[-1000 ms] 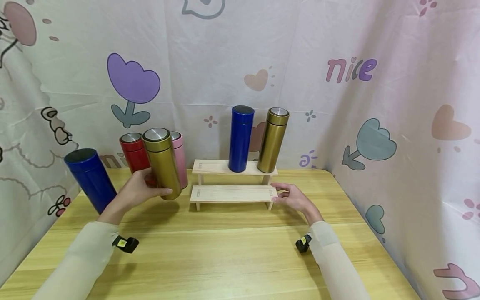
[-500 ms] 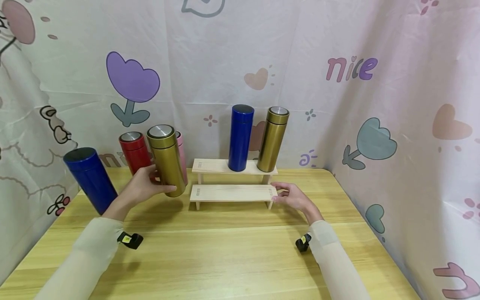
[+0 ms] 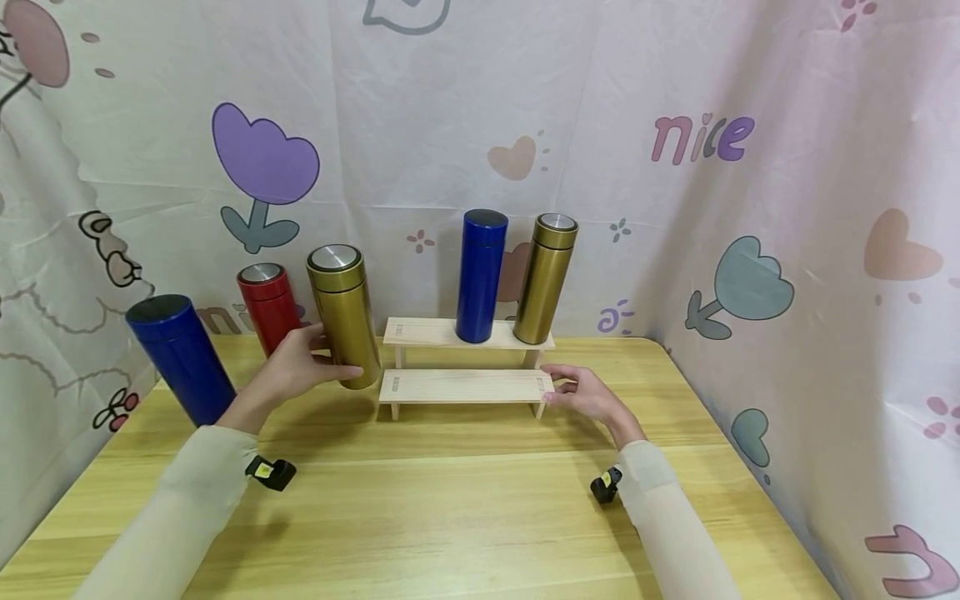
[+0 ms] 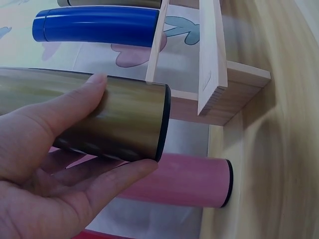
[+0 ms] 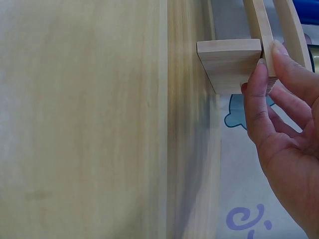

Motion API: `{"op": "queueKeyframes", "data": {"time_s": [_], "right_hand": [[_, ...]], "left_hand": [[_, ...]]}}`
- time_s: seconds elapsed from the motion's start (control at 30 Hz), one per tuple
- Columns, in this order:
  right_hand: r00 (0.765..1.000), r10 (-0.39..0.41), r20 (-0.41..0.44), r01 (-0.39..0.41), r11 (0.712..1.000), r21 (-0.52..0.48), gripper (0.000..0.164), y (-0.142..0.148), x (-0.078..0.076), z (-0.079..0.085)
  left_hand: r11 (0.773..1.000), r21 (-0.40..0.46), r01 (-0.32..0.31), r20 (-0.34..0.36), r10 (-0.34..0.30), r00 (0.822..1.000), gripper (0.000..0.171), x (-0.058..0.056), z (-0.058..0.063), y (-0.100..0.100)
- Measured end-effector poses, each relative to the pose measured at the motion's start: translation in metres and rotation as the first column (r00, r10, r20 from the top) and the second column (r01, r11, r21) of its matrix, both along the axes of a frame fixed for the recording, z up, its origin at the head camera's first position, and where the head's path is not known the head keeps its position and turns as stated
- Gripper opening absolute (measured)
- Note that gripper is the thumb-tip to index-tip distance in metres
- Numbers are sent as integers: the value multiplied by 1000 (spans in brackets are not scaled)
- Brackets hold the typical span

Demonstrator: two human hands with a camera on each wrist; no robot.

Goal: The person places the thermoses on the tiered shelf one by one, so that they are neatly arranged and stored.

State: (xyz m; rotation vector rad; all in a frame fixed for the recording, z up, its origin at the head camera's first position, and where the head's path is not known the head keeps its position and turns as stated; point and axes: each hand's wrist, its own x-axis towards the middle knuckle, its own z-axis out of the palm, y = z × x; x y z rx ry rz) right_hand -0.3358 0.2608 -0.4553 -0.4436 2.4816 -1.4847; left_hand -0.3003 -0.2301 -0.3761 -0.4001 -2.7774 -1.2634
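My left hand [image 3: 303, 367] grips a gold thermos flask [image 3: 347, 321] with a silver-topped lid, thumb on one side and fingers on the other. In the left wrist view the base of that gold flask [image 4: 134, 117] is lifted off the table, beside a pink flask [image 4: 192, 181] that the head view hides behind it. My right hand [image 3: 588, 393] pinches the right end of the lower board of a two-tier wooden shelf [image 3: 465, 387]; thumb and fingertips sit on the board's edge in the right wrist view. A blue flask [image 3: 482, 275] and another gold flask [image 3: 546, 279] stand on the upper tier.
Left of the held flask stands a red flask [image 3: 268, 304]. Farther left and nearer is a larger blue flask [image 3: 180, 358], partly behind my left wrist. A printed curtain [image 3: 405, 150] closes off the back and sides of the wooden table [image 3: 465, 517].
The left hand has carried the gold flask to the right and slightly back, toward the shelf, so it now covers the pink flask. My right hand has stayed put on the shelf.
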Motion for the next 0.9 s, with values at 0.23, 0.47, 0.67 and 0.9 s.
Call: {"op": "queueKeyframes", "data": {"time_s": [0.23,0.47,0.67,0.9], "right_hand": [[1000,-3,1,3,1000,-5,61,0,0,0],[1000,-11,-1,11,1000,-3,61,-2,0,-1],[1000,-17,-3,17,1000,5,61,-1,1,0],[1000,-18,-2,18,1000,0,61,-1,2,1]], "left_hand": [[1000,4,3,-16,-3,1000,74,-4,2,6],[1000,11,4,-15,-3,1000,76,-6,3,10],[1000,18,7,-17,-7,1000,75,-9,3,11],[1000,11,-4,-14,4,1000,76,-11,5,15]]}}
